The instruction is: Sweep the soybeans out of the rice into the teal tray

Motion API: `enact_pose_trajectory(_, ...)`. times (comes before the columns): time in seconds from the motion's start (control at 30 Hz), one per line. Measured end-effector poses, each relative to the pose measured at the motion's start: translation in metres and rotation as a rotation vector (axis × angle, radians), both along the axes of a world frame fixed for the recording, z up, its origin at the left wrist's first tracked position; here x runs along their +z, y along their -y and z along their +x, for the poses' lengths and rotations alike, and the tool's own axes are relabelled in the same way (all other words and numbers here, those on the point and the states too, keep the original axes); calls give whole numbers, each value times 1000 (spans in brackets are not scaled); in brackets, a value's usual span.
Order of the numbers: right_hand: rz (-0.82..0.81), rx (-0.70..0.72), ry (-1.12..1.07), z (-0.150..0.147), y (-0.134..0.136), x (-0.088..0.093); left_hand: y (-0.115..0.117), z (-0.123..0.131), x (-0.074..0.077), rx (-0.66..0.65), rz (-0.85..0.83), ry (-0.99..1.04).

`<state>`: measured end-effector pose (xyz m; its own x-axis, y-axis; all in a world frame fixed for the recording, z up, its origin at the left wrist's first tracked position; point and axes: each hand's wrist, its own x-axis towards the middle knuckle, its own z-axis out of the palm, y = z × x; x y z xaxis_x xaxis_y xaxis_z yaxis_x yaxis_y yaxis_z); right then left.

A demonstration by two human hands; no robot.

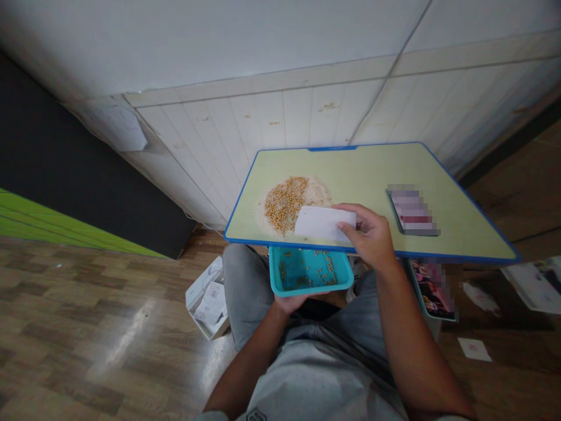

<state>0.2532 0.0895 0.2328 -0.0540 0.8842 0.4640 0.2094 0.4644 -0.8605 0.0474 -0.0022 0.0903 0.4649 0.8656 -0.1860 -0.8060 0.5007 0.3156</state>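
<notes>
A pile of yellow beans mixed with white rice [287,204] lies on a small pale green table with a blue rim [438,175]. My right hand [370,237] pinches a white card [322,223] that rests on the tabletop at the pile's near edge. Below the table's front edge, my left hand [291,303] holds a teal rectangular tray [310,272] from underneath. Several yellow beans lie scattered in the tray.
A flat blurred rectangular object [412,210] lies on the right part of the table. A white box [209,298] stands on the wooden floor to the left of my legs. Papers and a bin [432,289] lie to the right. A white panelled wall stands right behind the table.
</notes>
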Motion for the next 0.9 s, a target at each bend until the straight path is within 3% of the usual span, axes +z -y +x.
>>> enact_pose_trajectory(0.13,1,-128,-32,0,4,1,-1,0,2,-25,20,6)
enact_pose_trajectory(0.33,-72,-3,40,-5,13,-1,0,1,4,3,-31,-51)
enact_pose_trajectory(0.43,-85,-11,57,-5,15,-6,0,0,1,-4,-31,-39)
enact_pose_trajectory(0.9,30,-316,78,12,6,0,1,-4,-9,19,-119,117)
